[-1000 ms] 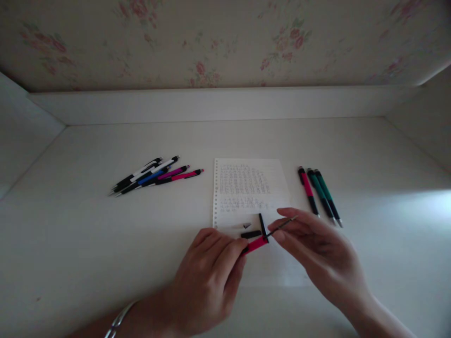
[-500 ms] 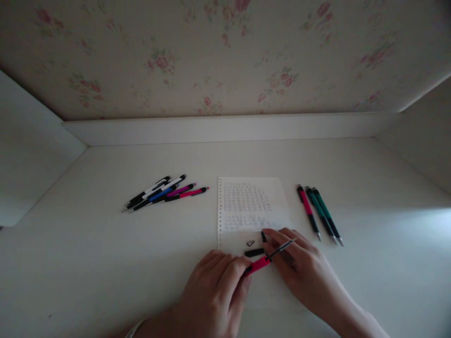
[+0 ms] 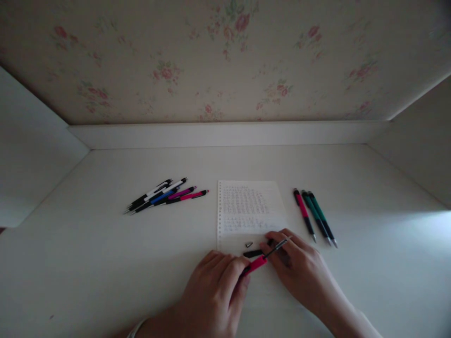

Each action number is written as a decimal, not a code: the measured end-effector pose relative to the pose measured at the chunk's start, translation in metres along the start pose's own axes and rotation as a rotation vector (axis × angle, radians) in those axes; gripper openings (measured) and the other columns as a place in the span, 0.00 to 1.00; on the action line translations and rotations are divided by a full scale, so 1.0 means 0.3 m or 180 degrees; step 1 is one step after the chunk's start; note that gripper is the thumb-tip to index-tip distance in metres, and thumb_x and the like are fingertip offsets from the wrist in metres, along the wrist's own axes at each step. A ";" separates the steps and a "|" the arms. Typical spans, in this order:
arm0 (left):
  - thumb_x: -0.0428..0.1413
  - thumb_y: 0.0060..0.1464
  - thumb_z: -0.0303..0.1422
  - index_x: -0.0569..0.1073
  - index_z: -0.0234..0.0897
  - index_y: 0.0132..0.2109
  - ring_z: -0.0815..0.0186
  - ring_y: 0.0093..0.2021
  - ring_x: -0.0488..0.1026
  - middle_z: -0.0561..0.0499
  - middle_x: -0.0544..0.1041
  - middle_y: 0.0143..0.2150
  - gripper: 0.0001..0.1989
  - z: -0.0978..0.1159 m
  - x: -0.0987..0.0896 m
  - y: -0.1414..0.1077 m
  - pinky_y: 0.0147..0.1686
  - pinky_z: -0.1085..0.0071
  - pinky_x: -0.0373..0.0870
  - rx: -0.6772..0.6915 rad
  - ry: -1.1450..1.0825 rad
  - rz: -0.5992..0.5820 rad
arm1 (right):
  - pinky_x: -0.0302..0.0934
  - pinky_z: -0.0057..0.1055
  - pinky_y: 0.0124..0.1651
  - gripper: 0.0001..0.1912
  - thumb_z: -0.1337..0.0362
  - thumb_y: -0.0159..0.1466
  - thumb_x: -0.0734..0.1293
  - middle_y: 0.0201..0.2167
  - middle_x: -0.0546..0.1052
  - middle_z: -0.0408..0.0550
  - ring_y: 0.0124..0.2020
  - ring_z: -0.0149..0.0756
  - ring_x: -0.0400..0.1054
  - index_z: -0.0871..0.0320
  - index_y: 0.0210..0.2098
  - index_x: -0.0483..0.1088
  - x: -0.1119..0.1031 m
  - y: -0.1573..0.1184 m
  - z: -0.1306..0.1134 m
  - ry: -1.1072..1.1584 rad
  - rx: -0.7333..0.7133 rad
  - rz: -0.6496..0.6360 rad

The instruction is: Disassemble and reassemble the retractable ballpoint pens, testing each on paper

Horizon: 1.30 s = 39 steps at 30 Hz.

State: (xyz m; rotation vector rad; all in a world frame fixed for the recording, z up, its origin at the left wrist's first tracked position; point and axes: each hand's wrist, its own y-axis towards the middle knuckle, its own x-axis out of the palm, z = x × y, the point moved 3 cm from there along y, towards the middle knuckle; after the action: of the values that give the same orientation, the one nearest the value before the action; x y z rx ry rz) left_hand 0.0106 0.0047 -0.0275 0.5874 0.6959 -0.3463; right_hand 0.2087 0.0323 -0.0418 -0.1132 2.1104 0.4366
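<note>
My left hand (image 3: 216,288) pinches the pink barrel of a pen (image 3: 256,265), tilted up to the right. From its front end sticks out a thin refill (image 3: 276,247), partly clear with a dark section, crossing in front of my right fingers. My right hand (image 3: 294,260) is curled over the lower part of the paper, thumb and index finger closed on a small black pen part (image 3: 270,242), mostly hidden. Just left of these fingers lie a black grip sleeve (image 3: 252,254) and a small silver pen tip (image 3: 249,244) on the paper.
A ruled sheet with handwriting (image 3: 246,225) lies mid-desk. To its left, several pens (image 3: 162,197) in white, blue, purple and pink overlap. On the right rest a pink pen (image 3: 303,210) and two green pens (image 3: 319,213). A low white ledge (image 3: 225,135) runs along the floral wall.
My right fingers have closed further around the small black part, drawing it slightly right and into the hand. The left hand keeps the pink barrel almost still. The view has shifted slightly.
</note>
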 end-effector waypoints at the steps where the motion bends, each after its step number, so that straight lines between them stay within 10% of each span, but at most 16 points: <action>1: 0.51 0.65 0.22 0.70 0.35 0.52 0.58 0.36 0.77 0.45 0.80 0.38 0.11 -0.001 0.000 0.000 0.38 0.60 0.76 0.0001 -0.0011 0.0006 | 0.71 0.35 0.34 0.08 0.64 0.71 0.63 0.35 0.80 0.52 0.34 0.42 0.78 0.57 0.42 0.74 -0.001 0.000 -0.001 -0.0015 -0.0017 0.0004; 19: 0.52 0.65 0.23 0.69 0.35 0.54 0.56 0.39 0.76 0.44 0.80 0.42 0.12 -0.007 -0.002 -0.008 0.40 0.58 0.75 -0.0134 -0.0118 -0.0061 | 0.65 0.33 0.27 0.12 0.63 0.69 0.61 0.29 0.80 0.48 0.23 0.37 0.72 0.58 0.44 0.76 -0.022 -0.005 0.019 -0.0313 0.0317 0.0042; 25: 0.52 0.67 0.24 0.68 0.39 0.52 0.59 0.39 0.76 0.47 0.79 0.41 0.10 -0.027 0.006 -0.012 0.41 0.61 0.74 -0.0420 -0.0336 -0.0007 | 0.71 0.32 0.35 0.25 0.55 0.69 0.63 0.31 0.81 0.47 0.29 0.36 0.75 0.58 0.61 0.71 -0.039 0.009 0.041 0.1256 0.1313 0.0187; 39: 0.52 0.66 0.24 0.68 0.38 0.53 0.58 0.38 0.75 0.47 0.79 0.40 0.11 -0.026 0.008 -0.009 0.40 0.60 0.74 -0.0398 -0.0228 -0.0115 | 0.70 0.25 0.40 0.17 0.53 0.61 0.76 0.37 0.80 0.47 0.35 0.31 0.71 0.51 0.47 0.81 -0.035 -0.006 0.047 0.3726 0.2122 0.0688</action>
State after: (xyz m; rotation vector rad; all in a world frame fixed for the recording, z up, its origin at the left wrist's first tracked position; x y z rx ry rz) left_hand 0.0072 0.0072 -0.0351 0.4422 0.6547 -0.3531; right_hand 0.2261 0.0345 -0.0404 0.3340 3.3132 -0.3532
